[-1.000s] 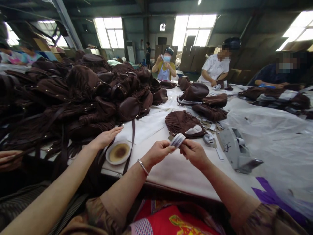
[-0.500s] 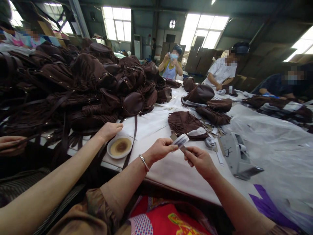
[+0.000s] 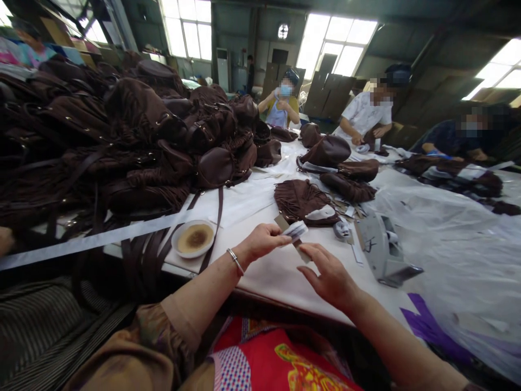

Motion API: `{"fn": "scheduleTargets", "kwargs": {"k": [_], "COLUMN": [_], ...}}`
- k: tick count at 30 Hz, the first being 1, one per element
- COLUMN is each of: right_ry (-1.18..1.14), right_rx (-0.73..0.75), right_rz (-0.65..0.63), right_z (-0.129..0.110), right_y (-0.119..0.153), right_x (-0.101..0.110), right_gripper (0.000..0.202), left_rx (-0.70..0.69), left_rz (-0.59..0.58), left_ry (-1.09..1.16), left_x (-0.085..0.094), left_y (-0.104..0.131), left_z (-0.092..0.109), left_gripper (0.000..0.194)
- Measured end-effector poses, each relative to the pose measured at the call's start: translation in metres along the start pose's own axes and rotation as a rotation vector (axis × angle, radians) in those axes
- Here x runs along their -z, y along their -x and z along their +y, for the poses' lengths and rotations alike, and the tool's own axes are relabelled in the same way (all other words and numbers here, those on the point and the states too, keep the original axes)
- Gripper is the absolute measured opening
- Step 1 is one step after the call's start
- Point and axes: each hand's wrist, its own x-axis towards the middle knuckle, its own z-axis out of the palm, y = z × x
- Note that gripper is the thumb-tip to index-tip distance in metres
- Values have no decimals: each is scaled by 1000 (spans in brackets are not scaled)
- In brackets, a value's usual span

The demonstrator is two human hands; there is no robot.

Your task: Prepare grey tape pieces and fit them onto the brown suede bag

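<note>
My left hand (image 3: 266,240), with a bangle at the wrist, pinches a bundle of white strip (image 3: 297,231) wound round a grey-brown card (image 3: 281,221). Close to the card's lower end is my right hand (image 3: 328,271), its thumb and fingers apart and nothing held between them. Just beyond both hands, a dark brown fringed bag (image 3: 303,198) lies flat on the white table (image 3: 277,274). A small white roll (image 3: 342,231) sits to the right of that bag.
Dark brown bags (image 3: 142,117) are heaped at the left. A dish of yellowish paste (image 3: 194,239) stands near the table edge, beside a long white strip (image 3: 101,237). At right are a grey tape dispenser (image 3: 385,250) and plastic sheeting (image 3: 459,244). Several people work beyond.
My right thumb and fingers have parted from the card. The neighbour's arm has gone from beside the dish, and a long white strip now stretches across the left.
</note>
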Motion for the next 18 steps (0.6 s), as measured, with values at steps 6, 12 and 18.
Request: {"fn": "scheduleTargets", "kwargs": {"k": [6, 12, 18], "right_ry": [302, -191, -327], "right_rx": [211, -230, -531], "right_rz": [-143, -81, 5], "right_z": [-3, 18, 19], "right_y": [-37, -37, -19], "right_x": [22, 2, -11], "right_gripper": [22, 13, 12], "left_rx": [-106, -269, -292], "left_rz": [-70, -130, -192], "left_ry": [-344, -673, -467], "left_x": [-11, -13, -16], "left_y": [-4, 1, 13], "left_z": [4, 5, 1], "left_gripper": [33, 27, 20]}}
